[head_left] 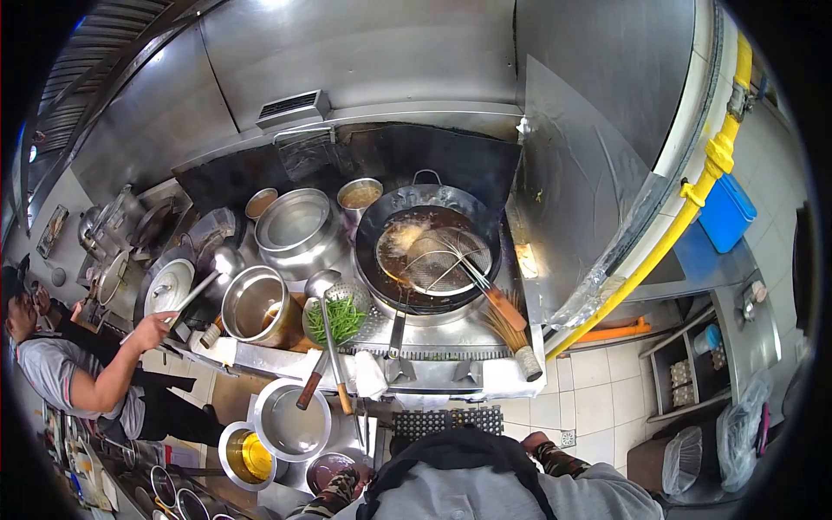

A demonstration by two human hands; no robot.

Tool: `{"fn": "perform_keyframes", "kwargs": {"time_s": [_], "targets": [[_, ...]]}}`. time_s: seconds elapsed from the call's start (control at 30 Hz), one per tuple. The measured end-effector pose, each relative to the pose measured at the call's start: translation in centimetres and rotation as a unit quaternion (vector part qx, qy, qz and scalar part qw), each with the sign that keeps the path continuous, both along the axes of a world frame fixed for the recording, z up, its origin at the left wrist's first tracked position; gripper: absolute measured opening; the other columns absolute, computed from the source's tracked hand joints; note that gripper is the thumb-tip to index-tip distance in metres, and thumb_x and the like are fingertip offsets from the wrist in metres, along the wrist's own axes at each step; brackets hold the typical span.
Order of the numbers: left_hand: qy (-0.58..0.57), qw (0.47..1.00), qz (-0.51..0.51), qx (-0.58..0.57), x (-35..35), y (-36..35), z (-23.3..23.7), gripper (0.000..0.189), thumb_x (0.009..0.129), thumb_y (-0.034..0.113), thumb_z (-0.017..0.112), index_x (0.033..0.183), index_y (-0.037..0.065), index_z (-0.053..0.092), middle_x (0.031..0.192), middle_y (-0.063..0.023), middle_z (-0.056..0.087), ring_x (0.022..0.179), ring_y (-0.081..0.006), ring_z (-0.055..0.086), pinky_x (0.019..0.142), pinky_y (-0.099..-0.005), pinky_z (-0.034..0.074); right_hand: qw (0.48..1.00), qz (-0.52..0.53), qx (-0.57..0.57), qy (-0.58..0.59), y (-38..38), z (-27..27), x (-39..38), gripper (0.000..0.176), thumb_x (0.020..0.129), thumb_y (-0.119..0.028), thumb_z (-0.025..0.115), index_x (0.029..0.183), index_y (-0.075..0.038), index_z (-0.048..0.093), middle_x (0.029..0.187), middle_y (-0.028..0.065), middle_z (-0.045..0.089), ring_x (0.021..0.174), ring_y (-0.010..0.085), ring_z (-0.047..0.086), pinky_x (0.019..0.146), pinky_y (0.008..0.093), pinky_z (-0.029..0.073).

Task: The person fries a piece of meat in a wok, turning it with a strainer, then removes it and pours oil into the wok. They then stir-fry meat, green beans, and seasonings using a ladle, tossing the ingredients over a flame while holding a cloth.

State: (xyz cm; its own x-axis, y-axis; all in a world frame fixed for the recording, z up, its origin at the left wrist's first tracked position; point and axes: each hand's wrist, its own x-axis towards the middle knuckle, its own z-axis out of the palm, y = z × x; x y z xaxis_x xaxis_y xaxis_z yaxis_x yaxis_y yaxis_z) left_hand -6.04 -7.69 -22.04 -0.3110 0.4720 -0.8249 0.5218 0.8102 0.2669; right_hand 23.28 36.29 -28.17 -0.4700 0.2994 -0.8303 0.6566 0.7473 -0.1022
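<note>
My left hand point(362, 477), in a camouflage sleeve, is low beside a small metal bowl point(332, 472) of brownish-red contents. Its fingers are mostly hidden, and I cannot see whether it touches the bowl. My right hand point(535, 441) is down at my right side, away from the stove; its fingers are not clear. Ahead sits a large black wok point(368, 251) of dark oil, with pale, foaming food point(403, 236) in it. A round wire strainer point(446, 264) lies across the wok. Left of it, a perforated skimmer point(358, 299) holds cut green vegetables point(336, 322), beside a ladle point(323, 283).
A bamboo brush point(520, 351) lies at the stove's right edge. Metal pots point(299, 230) stand left of the wok. Near my left are a pot of cloudy liquid point(295, 420) and a pot with yellow oil point(253, 455). A co-worker point(87, 373) at left holds a long-handled ladle.
</note>
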Motion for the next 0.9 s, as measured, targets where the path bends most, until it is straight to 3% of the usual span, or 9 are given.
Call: {"fn": "perform_keyframes", "kwargs": {"time_s": [0.23, 0.5, 0.57, 0.6, 0.63, 0.7, 0.73, 0.8, 0.9], "targets": [[0.001, 1.0, -0.022, 0.009, 0.7, -0.5, -0.2, 0.027, 0.076, 0.028, 0.055, 0.097, 0.011, 0.062, 0.078, -0.0069, 0.065, 0.07, -0.0236, 0.064, 0.063, -0.0355, 0.05, 0.996, 0.051, 0.013, 0.069, -0.7, 0.8, -0.1, 0.038, 0.081, -0.04, 0.048, 0.066, -0.011, 0.067, 0.065, 0.0052, 0.064, 0.069, 0.0216, 0.062, 0.067, 0.0352, 0.047], [0.008, 0.994, -0.086, 0.062, 1.3, -0.3, 0.0, 0.028, 0.076, 0.027, 0.056, 0.097, 0.011, 0.062, 0.078, -0.0068, 0.065, 0.07, -0.0236, 0.064, 0.062, -0.0356, 0.05, 0.97, -0.234, -0.057, -0.016, 0.0, 1.2, 1.4, 0.03, 0.079, -0.034, 0.05, 0.073, -0.012, 0.069, 0.065, 0.0058, 0.065, 0.064, 0.0224, 0.062, 0.066, 0.0334, 0.048], [0.034, 0.982, -0.149, 0.112, 0.5, 0.1, 0.7, 0.028, 0.076, 0.027, 0.056, 0.098, 0.011, 0.062, 0.078, -0.0068, 0.065, 0.07, -0.0236, 0.064, 0.062, -0.0357, 0.05, 0.955, 0.03, 0.121, 0.268, 2.1, -1.6, 3.6, 0.027, 0.076, -0.029, 0.053, 0.073, -0.008, 0.068, 0.074, 0.013, 0.065, 0.07, 0.0285, 0.062, 0.067, 0.036, 0.049], [0.057, 0.969, -0.188, 0.148, -0.1, 0.4, 1.2, 0.028, 0.076, 0.027, 0.056, 0.098, 0.011, 0.062, 0.078, -0.0068, 0.065, 0.07, -0.0236, 0.064, 0.062, -0.0357, 0.05, 0.884, -0.257, 0.177, 0.348, 1.1, 3.4, 1.7, 0.022, 0.075, -0.023, 0.055, 0.073, -0.004, 0.066, 0.079, 0.0186, 0.063, 0.075, 0.0341, 0.061, 0.068, 0.0388, 0.049], [0.082, 0.954, -0.218, 0.187, -1.0, 0.5, 1.7, 0.028, 0.076, 0.027, 0.056, 0.098, 0.011, 0.062, 0.078, -0.0067, 0.065, 0.07, -0.0236, 0.064, 0.062, -0.0357, 0.05, 0.815, -0.35, 0.225, 0.403, 0.8, 8.3, -0.5, 0.02, 0.077, -0.02, 0.055, 0.072, -0.003, 0.063, 0.077, 0.0189, 0.062, 0.073, 0.0351, 0.06, 0.065, 0.04, 0.048], [-0.015, 0.943, -0.096, 0.319, -3.5, 0.9, 3.8, 0.022, 0.08, 0.023, 0.051, 0.093, 0.009, 0.061, 0.069, -0.0107, 0.061, 0.061, -0.0281, 0.06, 0.056, -0.0373, 0.047, 0.735, -0.331, 0.223, 0.548, 2.4, 14.0, -3.6, 0.019, 0.079, -0.019, 0.058, 0.075, 0.0, 0.057, 0.062, 0.0136, 0.058, 0.056, 0.0245, 0.056, 0.055, 0.0347, 0.044], [-0.201, 0.927, 0.278, 0.151, -4.0, 3.8, 11.1, 0.023, 0.084, 0.022, 0.047, 0.091, 0.006, 0.061, 0.062, -0.0082, 0.059, 0.049, -0.0194, 0.056, 0.047, -0.031, 0.044, 0.701, -0.354, 0.181, 0.592, 2.1, 18.5, -6.2, 0.013, 0.079, -0.014, 0.06, 0.078, -0.001, 0.056, 0.061, 0.0072, 0.054, 0.056, 0.0164, 0.052, 0.054, 0.0296, 0.042], [-0.336, 0.804, 0.379, 0.312, -6.3, 5.9, 13.9, 0.037, 0.092, 0.037, 0.041, 0.099, 0.005, 0.055, 0.061, -0.0076, 0.057, 0.047, -0.0171, 0.054, 0.044, -0.0279, 0.043, 0.693, -0.248, 0.175, 0.654, 3.6, 22.5, -10.1, 0.015, 0.078, -0.008, 0.06, 0.089, 0.0, 0.054, 0.081, 0.0099, 0.052, 0.073, 0.0174, 0.053, 0.064, 0.0271, 0.044], [-0.265, 0.76, 0.467, 0.366, -9.6, 11.6, 17.7, 0.054, 0.089, 0.048, 0.042, 0.118, 0.002, 0.043, 0.089, -0.0149, 0.062, 0.072, -0.0243, 0.062, 0.063, -0.0368, 0.052, 0.693, -0.131, 0.215, 0.675, 5.0, 25.5, -16.8, 0.056, 0.07, -0.027, 0.07, 0.111, 0.002, 0.047, 0.1, 0.0167, 0.048, 0.095, 0.0315, 0.048, 0.083, 0.0389, 0.04]]}}
